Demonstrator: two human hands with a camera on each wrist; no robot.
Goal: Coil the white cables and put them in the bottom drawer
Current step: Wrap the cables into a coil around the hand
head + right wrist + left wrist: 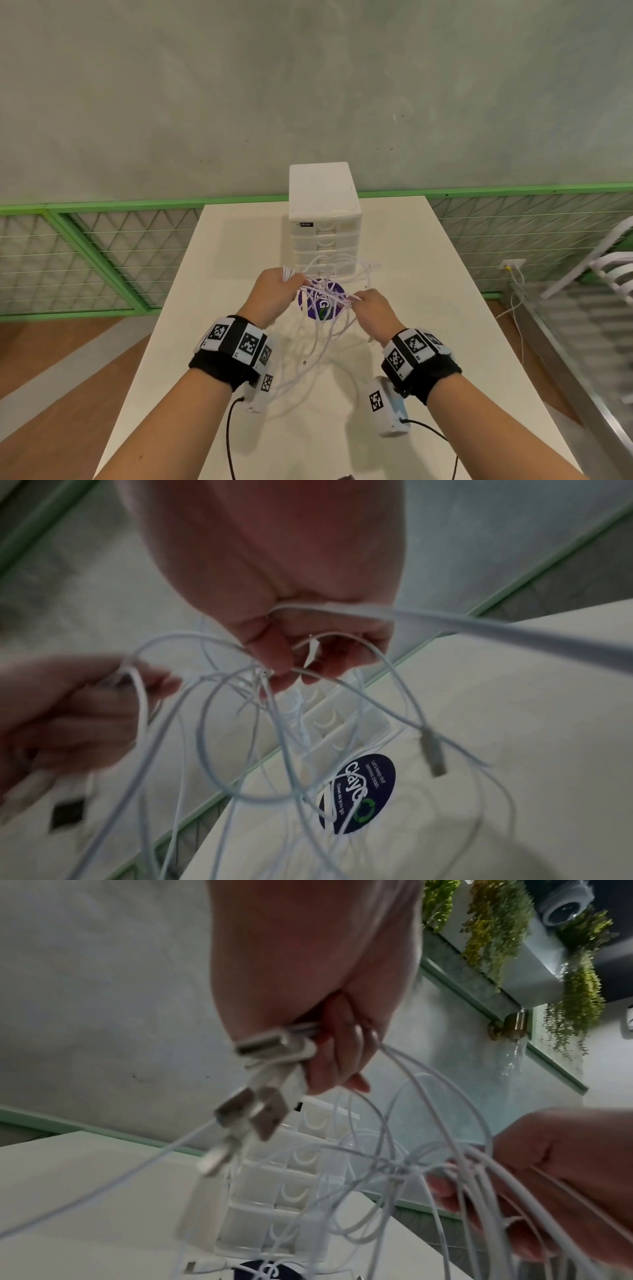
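Note:
Several thin white cables (327,329) hang in loose tangled loops between my two hands, above the white table (428,342). My left hand (279,291) grips a bunch of them near their USB plugs (270,1074), which stick out of the fist. My right hand (368,305) pinches several strands (308,653) between thumb and fingers. One loose plug (433,753) dangles below it. The white drawer unit (323,219) stands just beyond the hands, with all its drawers closed; the bottom drawer (270,1229) is partly behind the cables.
A round dark blue sticker (322,303) lies on the table under the cables. A green mesh fence (85,253) runs behind the table. A white chair (609,270) and a wall socket with a cord (512,265) are at the right.

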